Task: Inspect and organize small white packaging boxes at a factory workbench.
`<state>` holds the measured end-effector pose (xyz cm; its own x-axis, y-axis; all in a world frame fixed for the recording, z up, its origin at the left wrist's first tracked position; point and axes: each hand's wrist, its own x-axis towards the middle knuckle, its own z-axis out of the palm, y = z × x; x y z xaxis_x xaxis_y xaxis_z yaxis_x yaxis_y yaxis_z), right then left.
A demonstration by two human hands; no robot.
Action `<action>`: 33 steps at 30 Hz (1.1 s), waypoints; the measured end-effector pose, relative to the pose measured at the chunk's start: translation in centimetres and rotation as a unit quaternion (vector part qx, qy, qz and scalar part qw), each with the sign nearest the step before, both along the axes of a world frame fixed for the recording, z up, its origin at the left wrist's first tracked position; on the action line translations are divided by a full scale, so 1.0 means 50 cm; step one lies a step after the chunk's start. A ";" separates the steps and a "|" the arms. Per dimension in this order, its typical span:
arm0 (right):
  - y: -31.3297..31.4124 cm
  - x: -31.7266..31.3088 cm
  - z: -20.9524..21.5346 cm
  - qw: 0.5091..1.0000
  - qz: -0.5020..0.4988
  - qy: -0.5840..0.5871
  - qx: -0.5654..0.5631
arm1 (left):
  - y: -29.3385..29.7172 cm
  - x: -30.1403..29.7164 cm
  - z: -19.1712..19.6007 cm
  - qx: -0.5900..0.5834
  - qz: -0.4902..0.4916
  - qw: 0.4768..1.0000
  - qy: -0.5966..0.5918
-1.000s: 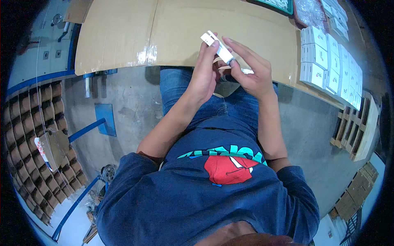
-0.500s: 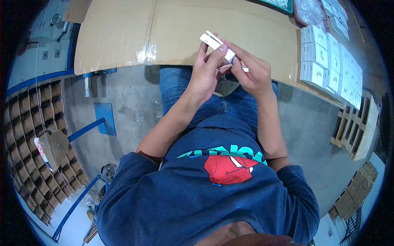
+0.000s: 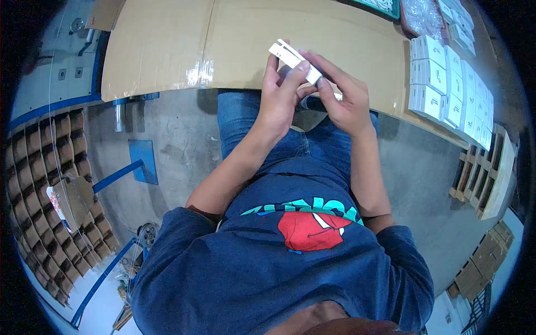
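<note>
I held a small white box (image 3: 295, 60) in both hands above my lap, just at the near edge of the cardboard-covered table (image 3: 167, 50). My left hand (image 3: 279, 97) pinched it from below, thumb and fingers closed on its sides. My right hand (image 3: 343, 100) gripped its near end, though how tightly I could not quite tell. Rows of white boxes (image 3: 446, 89) lay well apart on my right.
</note>
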<state>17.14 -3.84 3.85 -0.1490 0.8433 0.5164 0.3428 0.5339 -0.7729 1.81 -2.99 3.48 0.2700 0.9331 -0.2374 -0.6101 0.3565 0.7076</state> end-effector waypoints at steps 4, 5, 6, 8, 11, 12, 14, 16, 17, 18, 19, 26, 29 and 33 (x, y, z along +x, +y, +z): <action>-0.001 0.015 -0.005 0.989 0.044 0.105 -0.094 | 0.001 0.000 -0.011 0.096 0.038 0.991 0.086; -0.001 0.017 -0.006 0.978 0.050 0.152 -0.133 | 0.002 -0.003 -0.018 0.097 0.037 0.991 0.085; -0.002 0.017 -0.004 0.978 0.049 0.152 -0.132 | 0.005 -0.007 -0.024 0.170 0.040 0.974 0.146; -0.005 0.011 0.003 0.972 0.048 0.158 -0.169 | 0.005 -0.005 -0.024 0.238 0.037 0.948 0.207; -0.006 0.002 0.005 0.971 0.064 0.142 -0.179 | 0.002 -0.002 -0.035 0.278 0.023 0.934 0.224; -0.007 0.000 0.004 0.971 0.065 0.142 -0.179 | -0.001 0.000 -0.035 0.271 0.016 0.939 0.209; -0.008 -0.003 0.001 0.960 0.064 0.173 -0.209 | 0.007 0.000 -0.052 0.284 0.004 0.930 0.235; -0.008 -0.002 -0.005 0.963 0.060 0.175 -0.196 | 0.009 -0.003 -0.064 0.297 -0.009 0.919 0.260; -0.007 0.000 -0.007 0.966 0.054 0.177 -0.182 | 0.008 -0.007 -0.059 0.304 -0.025 0.916 0.260; -0.006 0.003 -0.007 0.966 0.054 0.177 -0.183 | 0.007 -0.009 -0.054 0.312 -0.041 0.913 0.260; -0.004 0.007 -0.005 0.972 0.046 0.166 -0.162 | 0.008 -0.009 -0.047 0.312 -0.041 0.913 0.260; 0.002 0.005 0.001 0.990 0.049 0.101 -0.083 | -0.004 -0.011 -0.033 -0.038 -0.144 0.987 -0.061; 0.010 0.013 0.001 0.997 0.046 0.038 -0.047 | 0.000 -0.012 -0.034 0.026 -0.132 0.990 0.051; 0.006 0.017 0.005 0.997 0.033 0.017 -0.069 | 0.000 -0.014 -0.029 0.003 -0.080 0.997 -0.023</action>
<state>17.98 -3.55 4.09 -0.1909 0.8958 0.4015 0.2826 0.4418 -0.8514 1.09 -3.00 2.04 0.4256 0.8790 -0.2150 -0.5779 0.4468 0.6829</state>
